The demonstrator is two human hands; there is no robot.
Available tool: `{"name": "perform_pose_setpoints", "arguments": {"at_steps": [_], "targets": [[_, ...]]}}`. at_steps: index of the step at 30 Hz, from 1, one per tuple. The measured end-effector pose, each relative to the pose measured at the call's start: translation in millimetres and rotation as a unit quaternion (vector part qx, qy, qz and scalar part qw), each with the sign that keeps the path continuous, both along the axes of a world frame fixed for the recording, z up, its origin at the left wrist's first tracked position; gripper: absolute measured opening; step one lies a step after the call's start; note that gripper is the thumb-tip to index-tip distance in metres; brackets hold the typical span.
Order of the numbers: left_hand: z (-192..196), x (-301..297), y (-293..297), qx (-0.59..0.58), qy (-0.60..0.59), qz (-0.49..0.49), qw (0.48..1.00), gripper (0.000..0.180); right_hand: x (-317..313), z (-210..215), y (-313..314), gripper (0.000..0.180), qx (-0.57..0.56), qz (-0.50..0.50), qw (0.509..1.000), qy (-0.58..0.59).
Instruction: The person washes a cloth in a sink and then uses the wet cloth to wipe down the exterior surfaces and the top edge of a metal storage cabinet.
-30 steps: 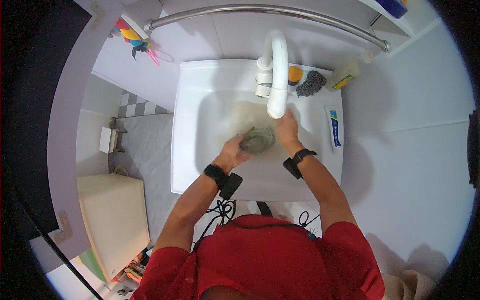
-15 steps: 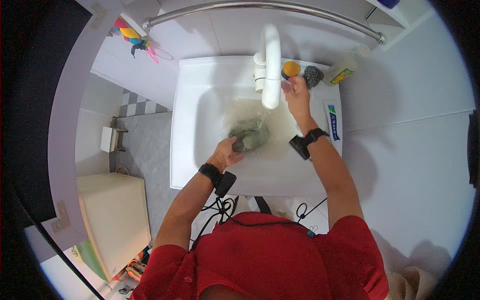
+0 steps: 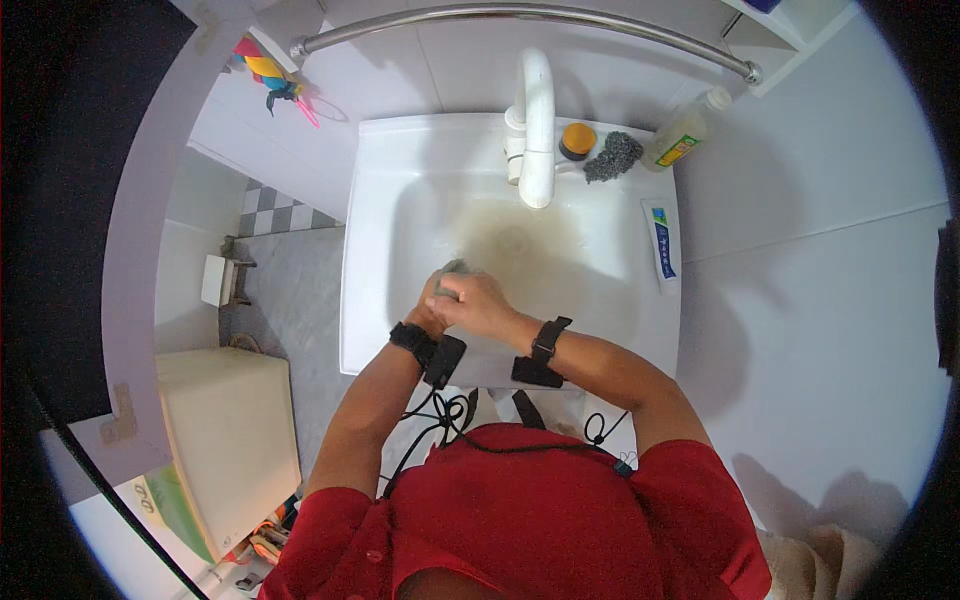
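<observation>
Both my hands are together over the front left of a white sink (image 3: pixel 353 245) with cloudy, brownish water in it. Between them is a bunched, wet, grey-green cloth (image 3: pixel 453 268), of which only a small part shows. My left hand (image 3: pixel 428 305) is closed on it from the left. My right hand (image 3: pixel 482 304) grips it from the right, fingers curled against the left hand. A white curved faucet (image 3: pixel 538 130) stands at the back of the sink, over the water and beyond my hands.
On the sink's back right ledge stand a jar with an orange-yellow lid (image 3: pixel 578 139), a grey wire scourer (image 3: pixel 614 157) and a clear bottle (image 3: pixel 688 130). A toothpaste tube (image 3: pixel 660 245) lies along the right rim. A metal rail (image 3: pixel 520 11) crosses the wall; a cabinet (image 3: pixel 230 430) stands left.
My right hand has come from beside the faucet to my left hand and closed on the cloth. The cloth, spread in the water before, is now lifted and bunched between both hands.
</observation>
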State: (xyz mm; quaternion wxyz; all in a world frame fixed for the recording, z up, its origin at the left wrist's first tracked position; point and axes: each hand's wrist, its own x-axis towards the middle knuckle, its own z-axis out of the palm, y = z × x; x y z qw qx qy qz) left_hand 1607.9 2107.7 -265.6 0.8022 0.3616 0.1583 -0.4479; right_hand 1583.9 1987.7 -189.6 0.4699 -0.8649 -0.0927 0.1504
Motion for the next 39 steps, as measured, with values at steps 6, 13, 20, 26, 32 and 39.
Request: {"name": "perform_pose_setpoints", "arguments": {"at_steps": [6,13,20,26,32,39], "targets": [[63.0,-3.4,-60.4,-0.021,-0.009,0.082,0.996,0.022,25.4,-22.8,-47.6,0.031,0.026,-0.257,0.966,-0.019],[-6.5,16.9,-11.3,0.310,-0.477,-0.106,0.816,0.026,-7.9,11.4,13.2,0.022,0.084,-0.159,0.949,-0.258],[60.3,-4.2,-46.7,0.129,0.015,-0.013,0.991,0.040,40.3,-35.5,-82.2,0.029,-0.291,-0.069,0.952,-0.064],[25.3,-10.6,-30.7,0.176,0.193,0.029,0.965,0.058,38.0,-99.1,-119.8,0.060,-0.251,-0.160,0.954,0.041],[7.5,7.4,-4.9,0.010,0.088,0.029,0.996,0.058,10.0,-12.4,-8.0,0.045,0.072,0.005,0.994,0.077],[68.9,3.8,-42.0,0.060,0.069,0.075,0.993,0.035,18.2,-12.6,-20.6,0.032,-0.056,-0.107,0.987,-0.106]]}}
